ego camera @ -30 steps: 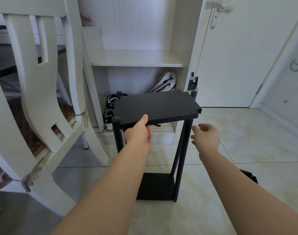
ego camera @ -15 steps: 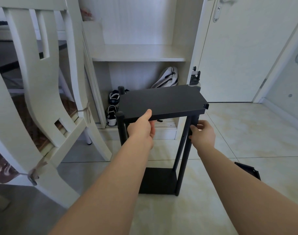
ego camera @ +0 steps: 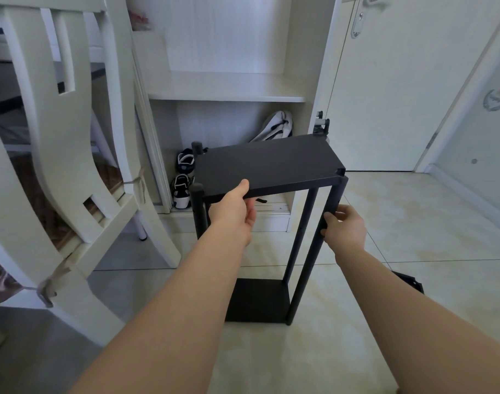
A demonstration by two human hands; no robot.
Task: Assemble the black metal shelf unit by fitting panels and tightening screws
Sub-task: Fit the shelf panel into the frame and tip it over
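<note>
Pale tiled floor (ego camera: 431,280) fills the lower frame, with a white cabinet niche (ego camera: 226,92) at upper centre, a white door (ego camera: 399,81) at upper right and a white chair (ego camera: 58,143) along the left edge. At centre stands the black shelf unit (ego camera: 300,240): its bottom panel (ego camera: 257,300) rests on the floor and upright posts rise from it. The top panel (ego camera: 268,163) lies across the posts at mid-frame; the rounded tops of the two left posts show above its left edge, and its notched near-right corner meets the near-right post (ego camera: 310,268). Left hand (ego camera: 234,214): thumb on the panel's upper face, fingers beneath, grip pinching the near edge. Right hand (ego camera: 347,230): fingers curled round the near-right post just below the panel, grip grasping the post. Shoes (ego camera: 183,189) sit low in the cabinet behind the unit; a flat black part (ego camera: 408,280) lies on the floor at right, partly hidden by the right forearm.
</note>
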